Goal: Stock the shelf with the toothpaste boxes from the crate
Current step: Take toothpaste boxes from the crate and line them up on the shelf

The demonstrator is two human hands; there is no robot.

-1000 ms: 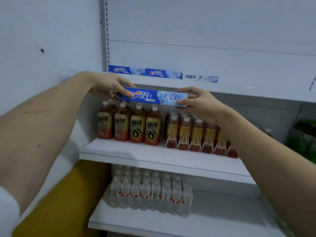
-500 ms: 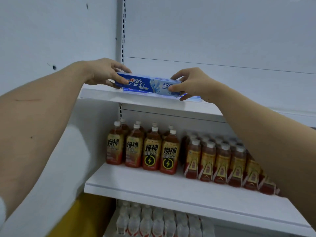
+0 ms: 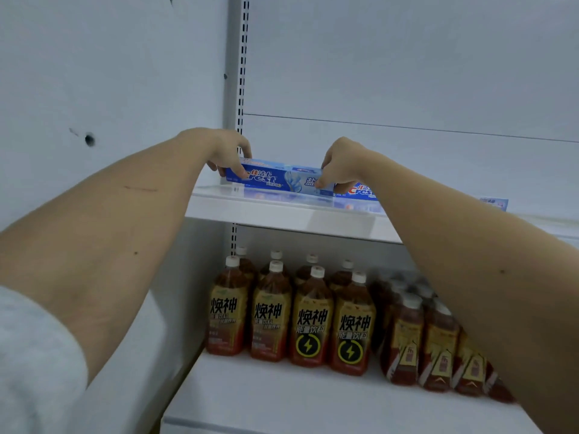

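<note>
Head view: toothpaste box [image 3: 283, 179] going onto the top shelf [image 3: 282, 214], stocking partly done.
Left hand [image 3: 227, 151] and right hand [image 3: 340, 164] each pinched one end of it, low over the shelf; whether it rested there could not be told. Two more boxes [image 3: 360, 192] already lay rightward; crate out of sight.

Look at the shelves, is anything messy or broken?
Nothing stands out. Both hands, left hand and right hand, hold a toothpaste box level over the upper shelf, by other boxes. The drink bottles below stand upright in rows.
</note>
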